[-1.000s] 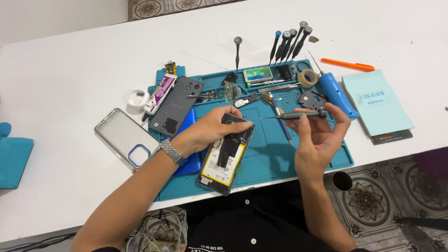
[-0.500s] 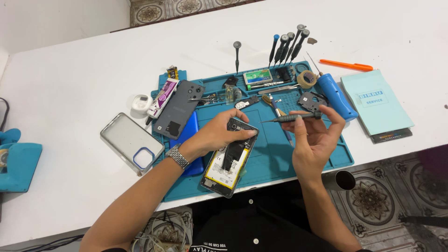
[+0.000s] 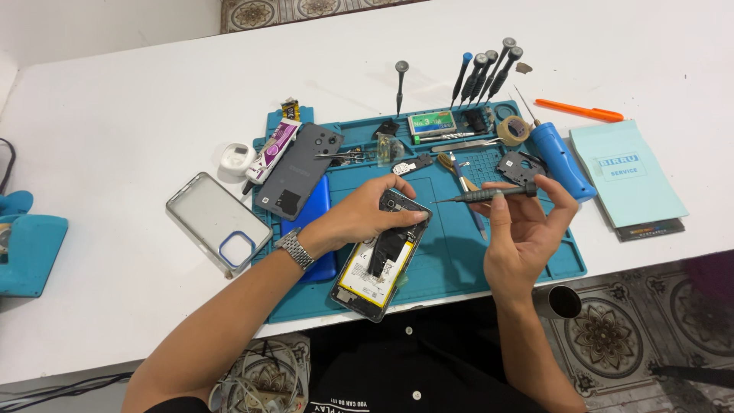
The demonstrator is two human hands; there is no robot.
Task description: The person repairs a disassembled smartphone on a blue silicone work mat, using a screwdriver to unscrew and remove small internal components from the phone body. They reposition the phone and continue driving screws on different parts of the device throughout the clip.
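An opened smartphone (image 3: 381,262) with its back off lies tilted on a teal repair mat (image 3: 451,260), its battery and circuit board exposed. My left hand (image 3: 359,214), a metal watch on the wrist, rests on the phone's upper end and pins it down. My right hand (image 3: 524,229) is raised palm-up to the right of the phone and grips a slim black screwdriver (image 3: 485,196) held level, its tip pointing left toward the phone's top.
A grey phone back cover (image 3: 300,170) and a blue panel lie at the mat's left, a clear case (image 3: 218,222) on the white table beyond. Several screwdrivers (image 3: 482,73) stand at the mat's back edge. A blue electric driver (image 3: 562,160), teal booklet (image 3: 627,172) and orange pen (image 3: 579,111) sit right.
The view has shifted slightly. My right hand has turned the screwdriver level and drawn a bit away from the phone; my left hand stays on the phone's top.
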